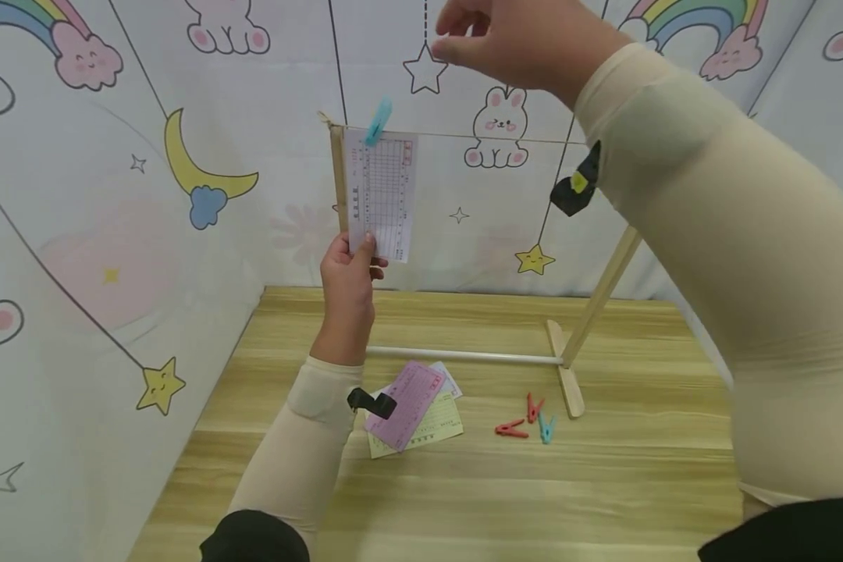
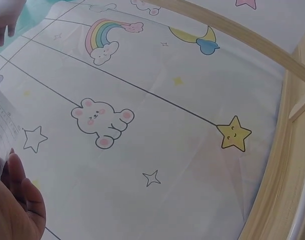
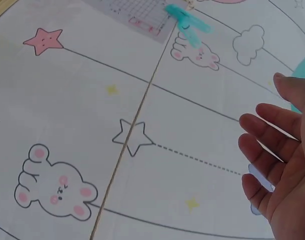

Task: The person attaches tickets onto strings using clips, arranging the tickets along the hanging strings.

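Note:
A white printed form (image 1: 391, 195) hangs at the left end of a thin string (image 1: 457, 136). A light-blue clothespin (image 1: 378, 122) clips its top edge there. My left hand (image 1: 349, 277) holds the form's lower edge, thumb in front and fingers behind. In the left wrist view only part of that form (image 2: 2, 125) shows. Raised above the string, my right hand (image 1: 523, 43) holds nothing; the right wrist view shows its fingers (image 3: 270, 122) loosely bent and apart from the blue clothespin (image 3: 187, 22).
Wooden posts (image 1: 600, 293) carry the string, with a white rod (image 1: 464, 356) low between them. Purple (image 1: 409, 402) and yellow (image 1: 439, 425) slips overlap on the wooden table (image 1: 499, 499), a whitish one partly beneath. Two red clothespins (image 1: 511, 428) and a blue one (image 1: 546, 428) lie to their right.

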### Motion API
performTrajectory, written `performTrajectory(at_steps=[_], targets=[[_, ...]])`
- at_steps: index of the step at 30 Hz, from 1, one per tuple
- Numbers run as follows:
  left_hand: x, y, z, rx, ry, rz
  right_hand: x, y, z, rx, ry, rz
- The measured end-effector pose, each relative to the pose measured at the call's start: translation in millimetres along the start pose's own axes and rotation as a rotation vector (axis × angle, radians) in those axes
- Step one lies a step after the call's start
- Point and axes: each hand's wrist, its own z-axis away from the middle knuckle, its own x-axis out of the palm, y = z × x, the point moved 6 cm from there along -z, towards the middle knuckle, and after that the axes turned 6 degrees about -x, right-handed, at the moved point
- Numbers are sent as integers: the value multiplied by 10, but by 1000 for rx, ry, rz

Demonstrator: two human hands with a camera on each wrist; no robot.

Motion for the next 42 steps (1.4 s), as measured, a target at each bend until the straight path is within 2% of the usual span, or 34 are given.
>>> performTrajectory(at_steps=[4,8,12,15,17,19,21,23,26,28,30,32,35,39,42], targets=[[-11,-46,3,-3,4,20,-166,368,251,76,70,-14],[-30,-94,18,7,16,39,-298,745,641,137,147,-32],[-82,-136,41,18,42,39,-304,1064,1091,104,258,-36],[-122,-196,61,15,54,34,-156,1280,1437,54,321,-37],[-157,-233,80,10,58,24,15,1393,1675,33,329,-46],[-206,-276,105,10,60,-11,252,1481,1904,15,291,-62],[-273,-339,150,22,62,-69,580,1543,2114,-1,216,-93],[-353,-435,227,36,53,-166,997,1590,2320,-1,108,-135],[-458,-663,414,47,22,-390,1721,1637,2647,38,-69,-223],[-514,-868,564,8,-20,-598,2204,1655,2880,80,-169,-288],[-567,-1103,713,-61,-74,-812,2638,1654,3092,122,-250,-342],[-615,-1327,849,-143,-133,-1008,2980,1635,3256,128,-307,-370],[-685,-1570,1009,-222,-183,-1219,3301,1584,3371,79,-352,-354],[-736,-1699,1112,-217,-189,-1383,3485,1552,3371,-30,-351,-278],[-748,-1729,1131,-182,-195,-1442,3562,1560,3363,-64,-360,-236]])
